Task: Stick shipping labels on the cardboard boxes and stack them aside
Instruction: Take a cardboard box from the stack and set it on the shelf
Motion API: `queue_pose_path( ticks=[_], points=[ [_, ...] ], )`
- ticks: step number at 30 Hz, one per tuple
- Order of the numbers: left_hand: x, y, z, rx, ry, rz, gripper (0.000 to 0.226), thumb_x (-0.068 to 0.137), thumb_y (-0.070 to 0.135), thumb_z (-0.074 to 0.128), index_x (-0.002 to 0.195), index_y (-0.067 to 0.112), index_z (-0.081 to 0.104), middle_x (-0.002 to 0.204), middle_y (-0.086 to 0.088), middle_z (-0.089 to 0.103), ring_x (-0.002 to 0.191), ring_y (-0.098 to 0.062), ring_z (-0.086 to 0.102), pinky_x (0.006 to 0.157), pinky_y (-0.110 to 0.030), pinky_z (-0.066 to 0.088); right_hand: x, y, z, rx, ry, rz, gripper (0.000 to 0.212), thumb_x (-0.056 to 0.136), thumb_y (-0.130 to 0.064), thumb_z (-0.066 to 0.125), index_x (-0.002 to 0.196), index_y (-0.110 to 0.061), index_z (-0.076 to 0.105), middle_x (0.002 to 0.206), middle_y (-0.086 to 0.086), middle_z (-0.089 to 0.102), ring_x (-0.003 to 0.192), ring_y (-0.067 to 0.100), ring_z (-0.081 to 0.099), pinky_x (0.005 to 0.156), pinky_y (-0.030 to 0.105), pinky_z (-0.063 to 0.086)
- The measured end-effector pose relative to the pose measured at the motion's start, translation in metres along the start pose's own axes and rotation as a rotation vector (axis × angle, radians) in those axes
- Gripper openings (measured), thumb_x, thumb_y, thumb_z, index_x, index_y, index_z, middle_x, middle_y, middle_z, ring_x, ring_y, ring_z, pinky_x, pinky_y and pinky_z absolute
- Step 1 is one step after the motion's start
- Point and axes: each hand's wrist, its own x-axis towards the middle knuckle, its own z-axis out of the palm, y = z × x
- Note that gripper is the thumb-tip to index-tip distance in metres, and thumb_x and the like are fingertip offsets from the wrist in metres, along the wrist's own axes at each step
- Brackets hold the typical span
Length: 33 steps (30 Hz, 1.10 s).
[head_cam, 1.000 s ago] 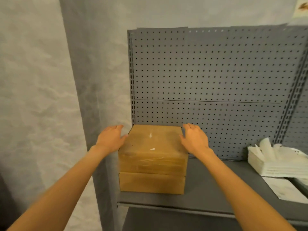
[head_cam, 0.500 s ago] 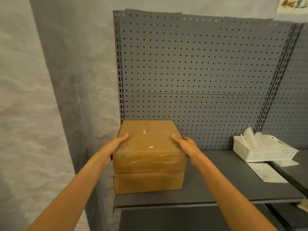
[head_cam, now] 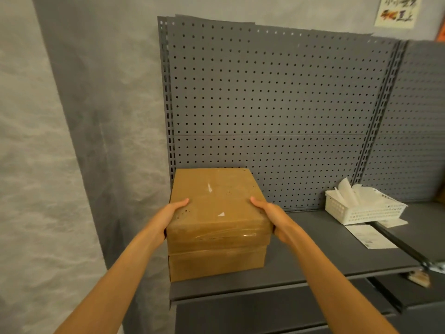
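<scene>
The left hand (head_cam: 172, 214) and right hand (head_cam: 271, 216) each grasped a side of the top box (head_cam: 216, 208), thumbs laid on its lid. It sat on the lower box (head_cam: 216, 263) at the left end of the shelf (head_cam: 325, 249), against the pegboard (head_cam: 277, 104). Risk: the grip sat near the front edge, so a lift could tip the far end down, or drag the lower box off the shelf lip. The top box was brown, scuffed, with clear tape across its front. No label was visible on it.
</scene>
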Motion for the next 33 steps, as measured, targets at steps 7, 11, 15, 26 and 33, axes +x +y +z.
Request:
queue_pose_path(
  ticks=[7, 11, 15, 26, 33],
  points=[
    [-0.011, -0.002, 0.01, 0.005, -0.033, 0.139, 0.045, 0.083, 0.034, 0.069, 0.121, 0.014, 0.058, 0.105, -0.008, 0.07, 0.093, -0.024, 0.067, 0.072, -0.034, 0.053, -0.032, 0.005, -0.005, 0.008, 0.087, -0.166, 0.048, 0.085, -0.044, 0.064, 0.124, -0.018, 0.053, 0.11, -0.003, 0.065, 0.096, 0.014, 0.064, 0.07, 0.025, 0.051],
    [-0.013, -0.003, 0.027, 0.05, -0.086, 0.264, 0.067, 0.074, 0.045, 0.072, 0.132, 0.022, 0.05, 0.112, 0.001, 0.068, 0.1, -0.02, 0.065, 0.088, -0.038, 0.052, -0.055, -0.002, -0.023, -0.04, 0.167, -0.266, 0.041, 0.087, -0.044, 0.06, 0.122, -0.025, 0.052, 0.111, -0.006, 0.063, 0.097, 0.01, 0.061, 0.071, 0.022, 0.049],
    [-0.022, 0.002, 0.058, 0.034, -0.149, 0.346, 0.068, 0.074, 0.044, 0.073, 0.134, 0.025, 0.048, 0.115, 0.004, 0.066, 0.103, -0.016, 0.063, 0.092, -0.037, 0.05, -0.079, -0.012, -0.05, -0.044, 0.24, -0.366, 0.027, 0.089, -0.041, 0.059, 0.113, -0.031, 0.054, 0.111, -0.008, 0.063, 0.1, 0.009, 0.061, 0.076, 0.022, 0.049],
    [-0.034, 0.006, 0.166, -0.01, -0.187, 0.454, 0.058, 0.081, 0.036, 0.071, 0.132, 0.023, 0.048, 0.114, 0.003, 0.065, 0.098, -0.014, 0.063, 0.078, -0.029, 0.05, -0.104, -0.019, -0.146, -0.02, 0.391, -0.452, 0.033, 0.085, -0.04, 0.064, 0.114, -0.024, 0.06, 0.111, -0.003, 0.068, 0.1, 0.014, 0.065, 0.083, 0.03, 0.052],
    [-0.025, -0.007, 0.24, 0.019, -0.169, 0.426, 0.058, 0.081, 0.035, 0.071, 0.132, 0.019, 0.049, 0.113, 0.0, 0.066, 0.097, -0.017, 0.064, 0.074, -0.029, 0.05, -0.096, -0.014, -0.219, 0.003, 0.376, -0.415, 0.029, 0.087, -0.038, 0.063, 0.111, -0.023, 0.061, 0.106, -0.004, 0.068, 0.096, 0.012, 0.064, 0.072, 0.022, 0.049]
  ],
)
